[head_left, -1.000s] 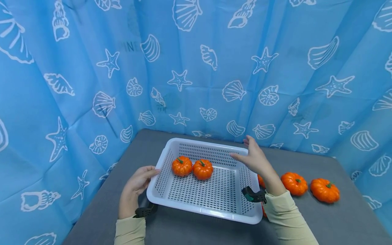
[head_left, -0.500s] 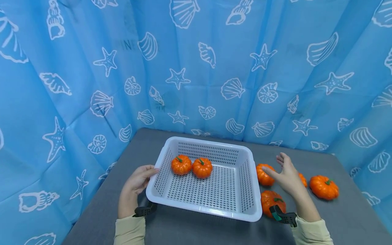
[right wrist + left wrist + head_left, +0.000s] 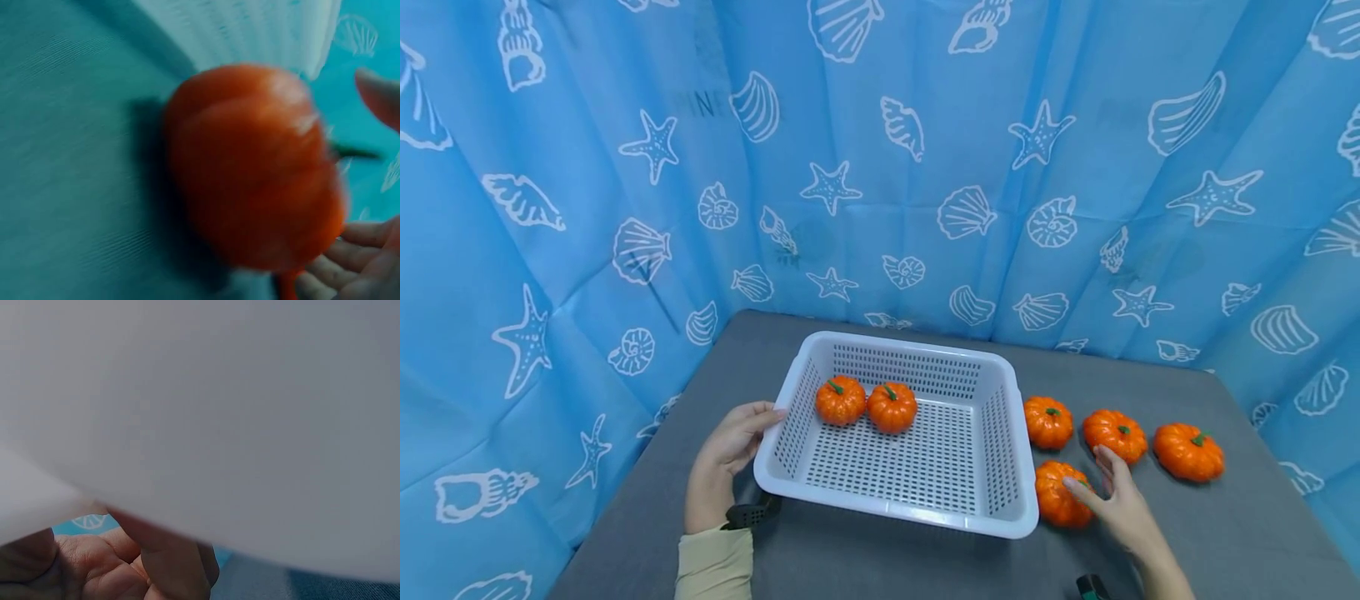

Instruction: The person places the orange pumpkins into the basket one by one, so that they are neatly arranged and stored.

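Observed basket [image 3: 917,471] pinched at its 9 o'clock rim by left grip [image 3: 730,443], thumb on top. Counted two pumpkins [image 3: 840,402] inside, side by side, toward 10 to 12 o'clock. Located on desk [image 3: 887,571], clocked from basket: near pumpkin [image 3: 1054,497] toward 4 o'clock, row of three more pumpkins [image 3: 1115,433] at 3 o'clock. Noted right grip [image 3: 1122,504] spread wide at near pumpkin, nothing clasped; cannot tell contact, right wrist view blurred.

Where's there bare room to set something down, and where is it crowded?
Free: inside the white basket, right of and in front of its two pumpkins; also the grey table before the basket's near edge. Crowded: right of the basket, where four more pumpkins sit, the right hand by the nearest; and the basket's left rim, held by the left hand.
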A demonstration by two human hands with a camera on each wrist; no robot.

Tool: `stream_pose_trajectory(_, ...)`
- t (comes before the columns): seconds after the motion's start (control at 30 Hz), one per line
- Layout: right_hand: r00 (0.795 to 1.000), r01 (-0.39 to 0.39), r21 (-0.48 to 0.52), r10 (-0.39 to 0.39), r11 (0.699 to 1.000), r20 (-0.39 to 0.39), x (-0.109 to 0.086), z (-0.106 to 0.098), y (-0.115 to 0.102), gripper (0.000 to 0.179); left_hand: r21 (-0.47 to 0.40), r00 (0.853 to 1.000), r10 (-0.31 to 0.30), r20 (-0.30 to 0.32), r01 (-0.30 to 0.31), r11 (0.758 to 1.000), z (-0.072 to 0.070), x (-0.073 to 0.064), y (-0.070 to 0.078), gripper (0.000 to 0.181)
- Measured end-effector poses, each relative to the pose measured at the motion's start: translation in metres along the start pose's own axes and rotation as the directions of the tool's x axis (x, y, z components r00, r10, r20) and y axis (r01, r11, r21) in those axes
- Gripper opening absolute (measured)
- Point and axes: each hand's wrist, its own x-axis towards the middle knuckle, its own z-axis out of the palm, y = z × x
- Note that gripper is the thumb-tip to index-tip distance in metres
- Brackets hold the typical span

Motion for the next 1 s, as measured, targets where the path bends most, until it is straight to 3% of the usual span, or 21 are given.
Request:
stream_pose_trajectory(0.13,1.000,-0.020,0.097,0.020,0.995,0.003,-0.002,0.010,0.015,0.106,-0.017,1.000,-0.004,0.001,0.004,1.000,0.001,0.000,0.001,0.047)
stream_pose_trajectory(0.43,0.999,0.051,0.180,-0.051,0.982,-0.006,-0.002,0.022,0.028,0.101,-0.021,1.000,-0.016,-0.024,0.015,1.000,0.001,0.000,0.001,0.048)
stream_pose_trajectory(0.57,0.990,0.142,0.183,-0.139,0.973,-0.031,-0.006,0.025,0.034,0.098,-0.014,0.998,-0.022,-0.051,0.021,1.000,0.001,0.001,-0.001,0.046)
stream_pose_trajectory(0.63,0.976,0.217,0.185,-0.210,0.958,-0.055,-0.008,0.027,0.038,0.094,-0.014,0.999,-0.019,-0.050,0.018,1.000,0.001,0.001,-0.002,0.046)
stream_pose_trajectory(0.77,0.954,0.296,0.124,-0.287,0.947,-0.086,-0.008,0.030,0.042,0.090,-0.031,1.000,-0.002,-0.031,0.001,1.000,0.001,0.001,-0.001,0.044)
stream_pose_trajectory(1.0,0.949,0.297,-0.003,-0.295,0.955,-0.112,-0.009,0.032,0.045,0.085,-0.049,1.000,-0.001,-0.015,0.001,0.999,0.001,0.000,0.000,0.042)
